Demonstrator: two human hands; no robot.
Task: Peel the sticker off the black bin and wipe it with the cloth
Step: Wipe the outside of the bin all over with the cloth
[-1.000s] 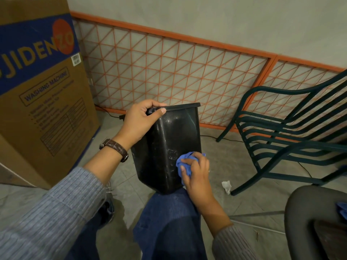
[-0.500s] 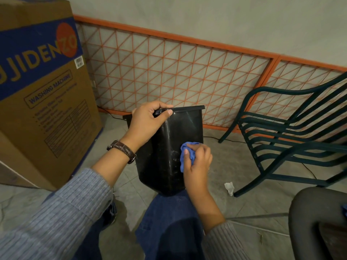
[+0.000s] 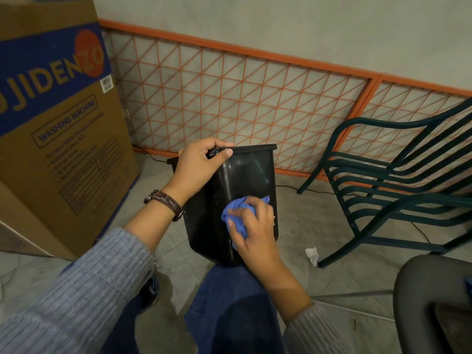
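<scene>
The black bin [image 3: 250, 175] rests upright on my right knee, its bottom on the blue trouser leg. My left hand [image 3: 198, 167] is closed over the bin's rim at its near left corner, thumb along the edge. My right hand [image 3: 251, 231] presses a crumpled blue cloth [image 3: 236, 213] flat against the lower part of the bin's near face. The face looks glossy with faint specks. I see no sticker on the bin; a crumpled white scrap [image 3: 312, 255] lies on the floor to the right.
A large cardboard washing-machine box [image 3: 56, 129] stands at the left. An orange lattice fence [image 3: 250, 98] runs along the wall behind. A dark green slatted chair [image 3: 398, 190] is at the right, a dark seat [image 3: 431, 300] at bottom right. A cable [image 3: 288, 187] crosses the tiled floor.
My right hand has rubbed the cloth up the bin's face and back down toward the left. My left hand has kept its hold on the rim.
</scene>
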